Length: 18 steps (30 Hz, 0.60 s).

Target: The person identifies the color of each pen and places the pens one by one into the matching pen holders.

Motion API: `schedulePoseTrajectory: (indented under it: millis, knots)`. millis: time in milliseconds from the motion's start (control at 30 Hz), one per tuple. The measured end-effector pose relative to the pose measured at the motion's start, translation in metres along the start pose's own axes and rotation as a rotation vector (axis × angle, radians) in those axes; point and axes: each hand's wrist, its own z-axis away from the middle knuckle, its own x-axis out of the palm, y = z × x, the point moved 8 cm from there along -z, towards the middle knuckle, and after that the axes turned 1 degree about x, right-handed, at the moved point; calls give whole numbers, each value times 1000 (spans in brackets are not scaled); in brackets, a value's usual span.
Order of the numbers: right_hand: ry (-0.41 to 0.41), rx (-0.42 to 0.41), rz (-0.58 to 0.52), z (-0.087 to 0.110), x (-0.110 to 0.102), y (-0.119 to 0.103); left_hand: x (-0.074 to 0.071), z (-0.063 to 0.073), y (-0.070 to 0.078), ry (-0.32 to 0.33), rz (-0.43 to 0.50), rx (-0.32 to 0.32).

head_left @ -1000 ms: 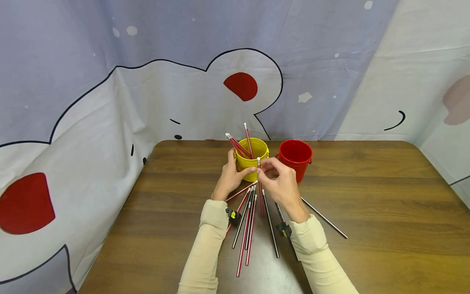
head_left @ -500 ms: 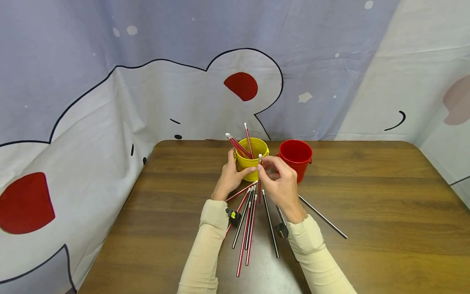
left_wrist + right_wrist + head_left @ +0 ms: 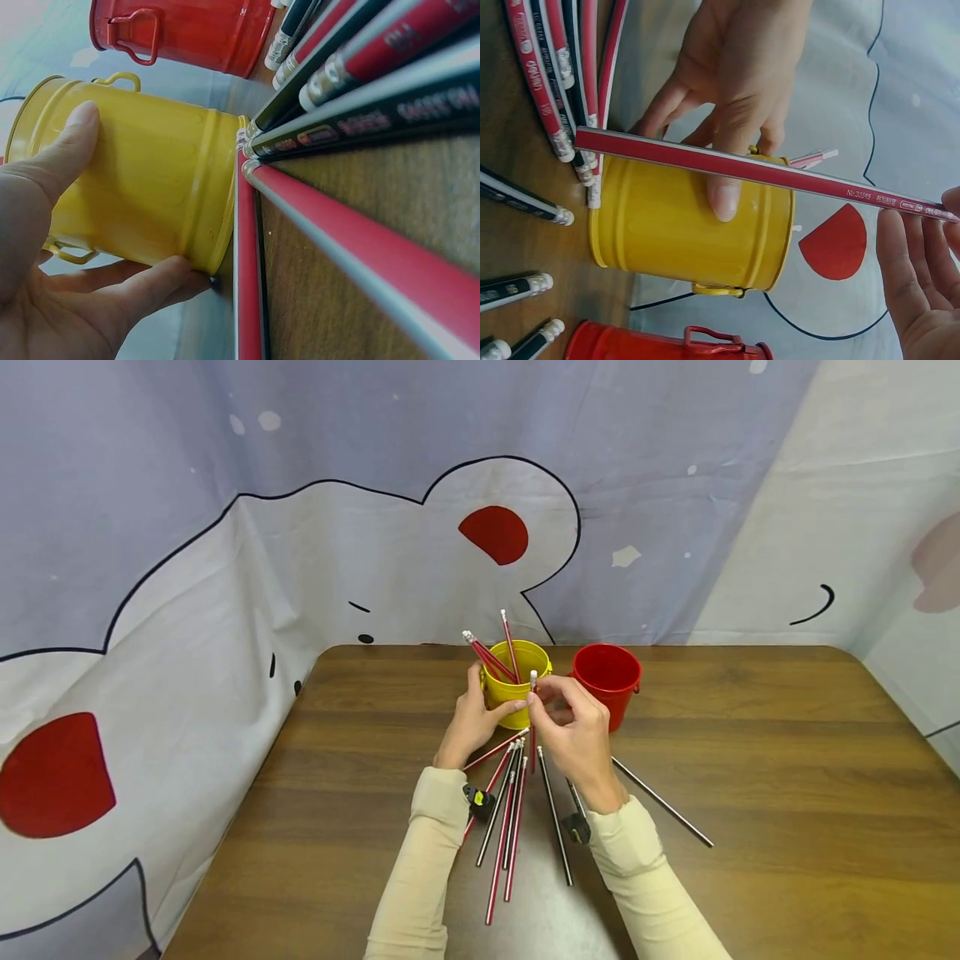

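My left hand point(image 3: 468, 727) holds the yellow bucket point(image 3: 150, 172) from its left side, thumb across the front wall and fingers round the other side. With thumb and fingertips, my right hand point(image 3: 577, 735) pinches a red pencil point(image 3: 727, 166) near its eraser end. That pencil stands roughly upright in front of the bucket, its flat lower end over the table. Several red pencils point(image 3: 508, 639) lean inside the yellow bucket, eraser ends up. Close in front of it, a fan of red and black pencils point(image 3: 507, 835) lies on the table, erasers toward the bucket.
A red bucket point(image 3: 618, 706) stands just right of the yellow one. Some black pencils, one point(image 3: 663, 802) right of my right forearm, lie apart from the fan. Behind the wooden table point(image 3: 765, 760) hangs a printed curtain point(image 3: 300, 560).
My right hand has lifted the red pencil slightly and shifted a little right, then held nearly still. The left hand keeps its hold on the yellow bucket.
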Motion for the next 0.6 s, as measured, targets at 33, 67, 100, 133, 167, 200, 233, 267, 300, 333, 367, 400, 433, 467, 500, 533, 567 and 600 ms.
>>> schedulePoseTrajectory:
  millis: [33,67,100,133,167,200,233,267,300,333,367,400,433,467,500,533,567,600]
  knots:
    - [0,-2,-3,-1,0,-1,0,0,0,-2,0,-1]
    - [1,-7,-6,-2,0,-1,0,0,-1,-2,2,-2]
    - [2,-13,-8,-4,1,-2,0,0,-1,-2,3,-3]
    - [2,-17,-13,-5,1,-2,0,0,-2,-3,6,-4]
    - [2,-18,-17,-7,1,-3,1,1,-2,-4,6,-7]
    - [3,-20,-19,-9,0,-4,1,1,-3,-6,7,-8]
    - [4,-21,-16,-12,0,-5,1,1,-3,-8,8,-11]
    - [7,-25,-13,-15,0,-6,0,1,-4,-9,8,-12]
    - [6,-28,-12,-18,0,-7,0,1,-4,-11,9,-12]
    - [8,-31,-5,-22,0,-9,0,1,-4,-13,11,-13]
    - [11,-36,4,-25,-1,-14,0,1,-4,-15,12,-15]
    - [14,-41,14,-29,-1,-21,-1,2,-4,-17,15,-17]
    - [15,-47,21,-33,-2,-28,-1,2,-4,-19,18,-17]
    - [16,-57,25,-37,-2,-34,-1,2,-4,-20,20,-18]
    - [16,-63,30,-40,-1,-40,-2,2,-4,-22,22,-19]
    - [16,-67,36,-44,-1,-45,-2,2,-4,-23,23,-19]
    - [15,-73,37,-47,-1,-51,-3,3,-4,-22,24,-19]
    - [13,-78,40,-50,0,-53,-3,3,-3,-23,27,-17]
